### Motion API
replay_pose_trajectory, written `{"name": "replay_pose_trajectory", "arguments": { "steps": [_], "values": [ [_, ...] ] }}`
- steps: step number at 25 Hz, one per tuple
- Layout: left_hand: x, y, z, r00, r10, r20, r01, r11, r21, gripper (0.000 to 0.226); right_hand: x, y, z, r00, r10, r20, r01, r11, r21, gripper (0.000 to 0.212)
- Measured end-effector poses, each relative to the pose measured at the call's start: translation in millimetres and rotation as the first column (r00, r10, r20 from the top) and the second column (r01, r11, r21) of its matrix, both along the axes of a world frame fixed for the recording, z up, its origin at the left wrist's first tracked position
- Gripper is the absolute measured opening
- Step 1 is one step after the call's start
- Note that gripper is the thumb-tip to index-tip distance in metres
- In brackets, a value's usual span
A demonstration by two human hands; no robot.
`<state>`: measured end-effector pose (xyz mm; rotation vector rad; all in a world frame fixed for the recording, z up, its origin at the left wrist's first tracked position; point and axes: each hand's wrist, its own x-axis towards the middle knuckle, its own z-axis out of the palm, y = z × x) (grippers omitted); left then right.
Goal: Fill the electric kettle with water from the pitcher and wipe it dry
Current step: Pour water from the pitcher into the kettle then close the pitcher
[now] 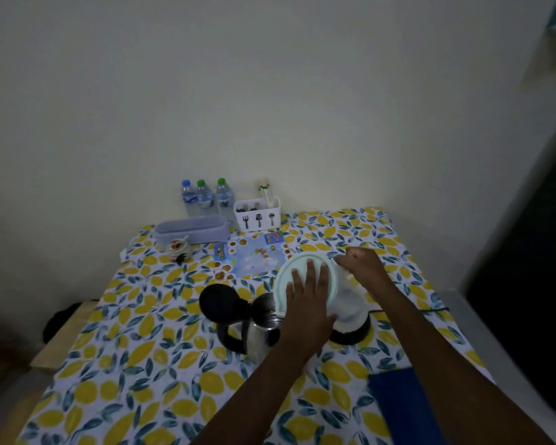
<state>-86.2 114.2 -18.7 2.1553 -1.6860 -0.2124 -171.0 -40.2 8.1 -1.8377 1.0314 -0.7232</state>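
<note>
The right hand [363, 264], clenched on the translucent plastic pitcher [347, 297], tips it over the open steel electric kettle [264, 322]; the left hand [305, 297] lies flat on its pale round lid [289, 277]. Near the lemon-print table's [142, 364] middle, a slipping lid would likely flood it.

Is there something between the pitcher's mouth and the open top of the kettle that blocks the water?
Nothing visible blocks it. The kettle has its black lid flipped open, and the tilted pitcher leans over its opening. The left hand presses the pitcher's lid; the right hand grips the handle.
</note>
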Motion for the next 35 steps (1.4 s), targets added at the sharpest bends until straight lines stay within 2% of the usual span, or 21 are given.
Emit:
{"name": "replay_pose_trajectory", "arguments": {
  "steps": [2,5,11,14,16,24,27,30,35],
  "values": [
    [4,2,4,0.997,0.066,-0.043,-0.068,0.997,-0.026,0.1,17,3,16,0.997,0.012,-0.079,-0.015,0.999,-0.037,0.05],
    [12,-2,6,0.991,0.105,-0.083,-0.103,0.994,0.028,0.113,34,3,30,0.975,0.052,-0.216,-0.075,0.992,-0.1,0.049],
    [14,-3,-5,0.978,0.128,-0.162,-0.132,0.991,-0.017,0.105,49,4,38,0.921,0.11,-0.374,-0.185,0.968,-0.17,0.049],
    [18,-4,-6,0.964,0.15,-0.221,-0.162,0.986,-0.034,0.105,58,3,41,0.859,0.125,-0.496,-0.243,0.953,-0.18,0.035],
    [21,-3,-5,0.957,0.155,-0.244,-0.171,0.984,-0.044,0.105,62,4,41,0.87,0.093,-0.484,-0.19,0.97,-0.155,0.022],
    [19,-6,8,0.933,0.163,-0.322,-0.203,0.975,-0.094,0.106,70,-1,56,0.83,0.065,-0.555,-0.219,0.952,-0.216,0.021],
    [16,-7,11,0.918,0.16,-0.363,-0.222,0.965,-0.137,0.106,70,1,67,0.805,0.059,-0.59,-0.247,0.938,-0.244,0.032],
    [15,-6,13,0.91,0.159,-0.384,-0.23,0.962,-0.147,0.105,73,5,73,0.734,0.035,-0.678,-0.345,0.879,-0.328,0.046],
    [13,-3,19,0.897,0.163,-0.41,-0.246,0.956,-0.158,0.106,77,3,74,0.739,0.019,-0.673,-0.352,0.863,-0.362,0.046]
  ]
}}
